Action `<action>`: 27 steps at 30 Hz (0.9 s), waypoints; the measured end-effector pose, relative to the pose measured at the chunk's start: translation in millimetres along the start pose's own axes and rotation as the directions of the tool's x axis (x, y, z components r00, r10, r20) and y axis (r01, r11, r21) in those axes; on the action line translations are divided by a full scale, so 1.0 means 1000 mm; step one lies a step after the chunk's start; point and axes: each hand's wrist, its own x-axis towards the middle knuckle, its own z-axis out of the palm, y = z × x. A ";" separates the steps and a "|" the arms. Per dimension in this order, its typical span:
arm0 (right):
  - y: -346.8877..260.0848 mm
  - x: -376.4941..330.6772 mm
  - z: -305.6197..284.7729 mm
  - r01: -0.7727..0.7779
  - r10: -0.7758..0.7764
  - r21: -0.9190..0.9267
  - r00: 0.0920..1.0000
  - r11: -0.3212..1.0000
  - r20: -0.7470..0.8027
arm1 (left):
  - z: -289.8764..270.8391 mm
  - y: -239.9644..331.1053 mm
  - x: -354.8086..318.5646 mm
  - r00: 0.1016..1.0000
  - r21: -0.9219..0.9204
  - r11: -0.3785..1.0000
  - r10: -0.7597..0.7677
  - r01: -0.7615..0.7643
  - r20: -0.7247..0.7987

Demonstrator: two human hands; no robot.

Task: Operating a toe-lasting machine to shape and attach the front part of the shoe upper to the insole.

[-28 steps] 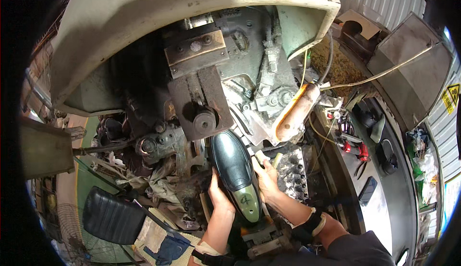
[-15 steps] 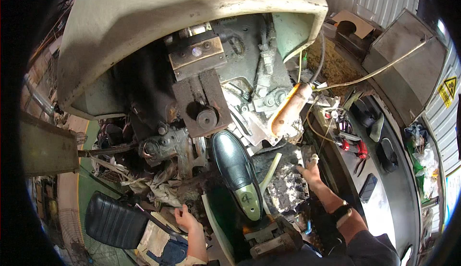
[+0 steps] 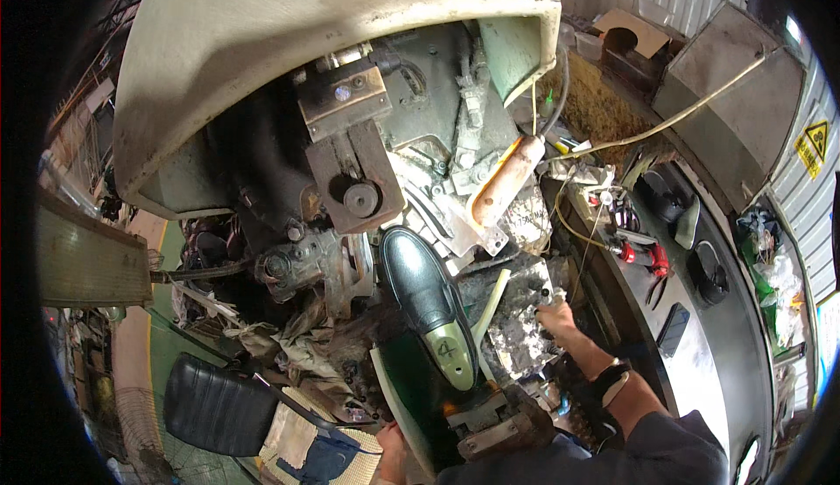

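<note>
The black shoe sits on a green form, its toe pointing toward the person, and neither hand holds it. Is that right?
Not quite: the head view shows the black shoe on its green form with its toe pointing away from the person. The rest is right.

Dark sleeve (image 3: 678, 446), black forearm band (image 3: 605, 378)

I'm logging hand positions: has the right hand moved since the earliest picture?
Yes, rightward: the right hand, first against the black shoe, is now at the right edge of the speckled panel.
</note>
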 end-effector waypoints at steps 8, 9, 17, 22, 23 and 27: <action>-0.002 0.004 -0.050 0.066 -0.087 0.212 0.992 0.975 0.090 | -0.014 -0.008 0.007 0.618 0.140 0.723 0.661 -0.677 -0.425; -0.018 -0.009 -0.055 0.090 -0.122 0.237 0.985 0.967 0.124 | -0.009 -0.003 0.007 0.622 0.142 0.726 0.659 -0.673 -0.422; -0.158 -0.129 0.000 0.175 -0.463 0.585 0.796 0.792 0.389 | 0.043 0.135 -0.062 0.558 0.243 0.583 0.812 -0.775 -0.169; -0.197 -0.175 0.089 -0.097 -0.407 0.723 0.772 0.684 0.488 | 0.143 0.235 -0.140 0.753 -0.493 0.815 0.523 -0.305 0.400; -0.194 -0.172 0.089 -0.109 -0.463 0.767 0.740 0.632 0.487 | 0.166 0.247 -0.169 0.727 -0.558 0.802 0.511 -0.213 0.457; -0.184 -0.162 0.096 0.031 -0.580 0.823 0.724 0.568 0.373 | 0.199 0.257 -0.192 0.762 -0.623 0.782 0.419 -0.026 0.494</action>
